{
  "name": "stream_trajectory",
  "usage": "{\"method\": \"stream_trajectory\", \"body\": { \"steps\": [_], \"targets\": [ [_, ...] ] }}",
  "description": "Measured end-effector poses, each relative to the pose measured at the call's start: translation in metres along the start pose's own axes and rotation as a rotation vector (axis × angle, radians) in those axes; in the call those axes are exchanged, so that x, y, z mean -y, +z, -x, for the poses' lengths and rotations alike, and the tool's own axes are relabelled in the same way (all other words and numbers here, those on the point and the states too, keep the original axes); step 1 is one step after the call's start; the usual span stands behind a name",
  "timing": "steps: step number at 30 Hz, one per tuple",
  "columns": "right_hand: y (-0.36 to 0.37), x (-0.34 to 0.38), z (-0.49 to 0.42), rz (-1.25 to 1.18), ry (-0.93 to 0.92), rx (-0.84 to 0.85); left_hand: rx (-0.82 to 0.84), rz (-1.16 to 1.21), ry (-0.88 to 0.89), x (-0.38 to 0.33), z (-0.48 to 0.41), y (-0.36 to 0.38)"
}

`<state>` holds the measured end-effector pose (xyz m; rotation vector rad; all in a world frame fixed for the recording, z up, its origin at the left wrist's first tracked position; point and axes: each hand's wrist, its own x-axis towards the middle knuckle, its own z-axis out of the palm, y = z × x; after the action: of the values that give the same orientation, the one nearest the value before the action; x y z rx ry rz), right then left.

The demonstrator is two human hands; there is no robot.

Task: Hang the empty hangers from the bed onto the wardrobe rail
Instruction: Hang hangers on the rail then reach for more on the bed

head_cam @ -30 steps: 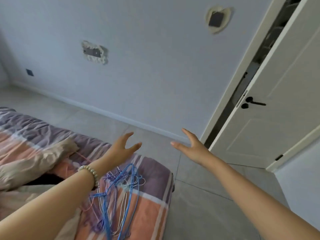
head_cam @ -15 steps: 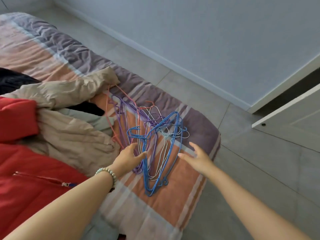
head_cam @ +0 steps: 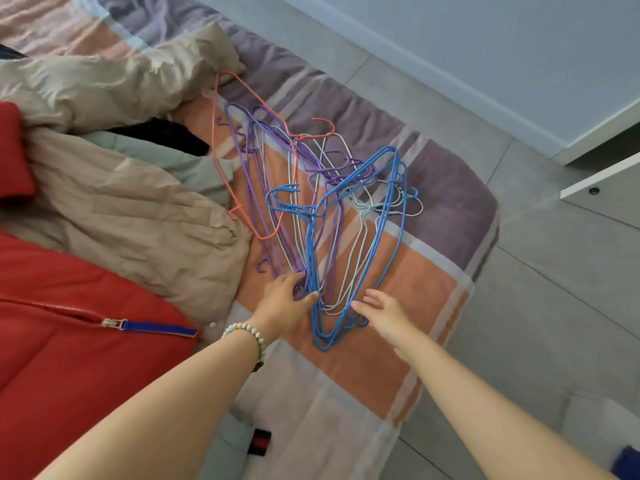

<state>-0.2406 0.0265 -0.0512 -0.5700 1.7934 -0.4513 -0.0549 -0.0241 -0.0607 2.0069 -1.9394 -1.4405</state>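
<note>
- Right up close, two bare arms reach out over the bed (head_cam: 363, 375). Its cover has orange, purple and white stripes.
- The left hand (head_cam: 282, 301) has a bead bracelet (head_cam: 247, 333) on its wrist. Its fingers are spread and a little bent. The tips touch the near ends of the hangers (head_cam: 317, 216), but the hand has no hold of any of them.
- The right hand (head_cam: 384, 315) is open too, with straight fingers. Its fingertips (head_cam: 358, 304) are just beside the near end of the blue hangers (head_cam: 320, 337). I cannot tell if they touch.
- The hangers lie flat in a tangled pile on the bed cover, near the corner of the bed. The blue ones are on top. Purple hangers (head_cam: 249, 174) and pale ones are mixed in under them. An orange hanger (head_cam: 215, 140) lies at the far left of the pile.
- A red jacket (head_cam: 69, 358) lies on the bed to the left. Its zip has a blue pull (head_cam: 156, 329).
- A crumpled beige cloth (head_cam: 121, 209) lies past the jacket, next to the pile.
- Far off are the grey floor tiles (head_cam: 536, 306), a pale wall (head_cam: 519, 36) and the edge of a white door (head_cam: 609, 181) on the right.
</note>
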Motion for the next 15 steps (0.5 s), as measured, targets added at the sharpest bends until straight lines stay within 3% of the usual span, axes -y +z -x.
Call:
{"method": "stream_trajectory", "body": {
  "steps": [12, 15],
  "targets": [
    [0.025, -0.022, -0.004, -0.042, -0.081, 0.030, -0.137, -0.067, -0.009, 0.011, 0.001, 0.029],
    [0.017, -0.013, 0.010, -0.113, -0.124, 0.059, -0.207, 0.006, 0.003, 0.005, 0.011, 0.024]
  ]
}}
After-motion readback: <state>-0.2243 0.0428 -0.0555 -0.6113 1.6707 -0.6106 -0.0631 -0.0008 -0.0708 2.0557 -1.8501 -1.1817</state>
